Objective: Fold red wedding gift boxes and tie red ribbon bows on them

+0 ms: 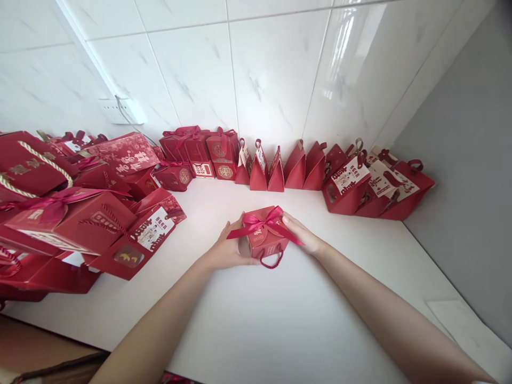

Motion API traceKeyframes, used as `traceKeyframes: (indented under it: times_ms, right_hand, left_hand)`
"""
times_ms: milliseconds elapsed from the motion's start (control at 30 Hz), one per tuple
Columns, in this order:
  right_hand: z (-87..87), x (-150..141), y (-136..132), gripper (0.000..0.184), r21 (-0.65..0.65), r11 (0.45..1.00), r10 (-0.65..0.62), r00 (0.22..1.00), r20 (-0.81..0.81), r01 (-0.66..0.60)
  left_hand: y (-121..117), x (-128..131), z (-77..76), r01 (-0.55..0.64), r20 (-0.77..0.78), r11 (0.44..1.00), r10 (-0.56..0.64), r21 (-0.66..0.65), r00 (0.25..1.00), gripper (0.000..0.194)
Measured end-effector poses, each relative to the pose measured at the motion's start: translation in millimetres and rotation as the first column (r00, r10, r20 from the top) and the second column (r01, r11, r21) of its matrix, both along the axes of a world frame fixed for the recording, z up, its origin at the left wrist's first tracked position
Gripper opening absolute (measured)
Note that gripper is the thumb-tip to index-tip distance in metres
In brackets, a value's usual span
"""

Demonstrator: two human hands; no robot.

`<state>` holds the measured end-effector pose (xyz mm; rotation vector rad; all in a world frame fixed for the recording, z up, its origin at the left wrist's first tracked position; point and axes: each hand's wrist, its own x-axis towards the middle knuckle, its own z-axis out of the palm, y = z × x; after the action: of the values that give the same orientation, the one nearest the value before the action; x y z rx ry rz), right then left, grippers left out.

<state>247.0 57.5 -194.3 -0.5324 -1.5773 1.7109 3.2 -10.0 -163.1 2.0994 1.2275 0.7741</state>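
Note:
A small red gift box point(265, 241) with a pink ribbon bow on top and a cord handle at its front sits on the white table point(280, 320). My left hand point(229, 248) grips its left side with fingers wrapped round it. My right hand point(301, 234) holds its right side, fingertips at the top edge near the bow. Both forearms reach in from the bottom of the view.
A row of red gift boxes and pouches point(280, 168) lines the tiled wall. More tagged red boxes point(376, 184) stand at the right. A pile of larger red boxes and bags point(76, 213) fills the left. A wall socket point(122, 111) sits above.

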Motion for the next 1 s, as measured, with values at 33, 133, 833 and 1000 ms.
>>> traceKeyframes:
  times_ms: [33,133,833,1000]
  right_hand:
    - [-0.4,-1.9,-0.2,0.057,-0.005,1.000,-0.009,1.000,-0.018,0.009]
    - [-1.6,-10.3,-2.8,0.057,-0.040,0.999,-0.004,0.994,-0.105,-0.001]
    - [-8.4,-25.0,-10.8,0.071,0.137,0.986,-0.086,0.995,-0.057,0.093]
    - [-14.0,-21.8,-8.1,0.070,0.169,0.983,-0.071,0.997,-0.042,0.077]
  left_hand:
    - [0.0,3.3,-2.1,0.004,0.036,1.000,-0.004,0.015,0.999,0.082]
    - [4.4,3.4,-13.8,-0.039,0.184,0.999,0.044,-0.028,0.982,0.077]
    - [17.8,0.5,-23.3,-0.384,0.280,0.908,0.417,-0.168,0.864,0.057]
    - [16.0,-2.1,-22.0,-0.371,0.247,0.915,0.401,-0.158,0.882,0.055]
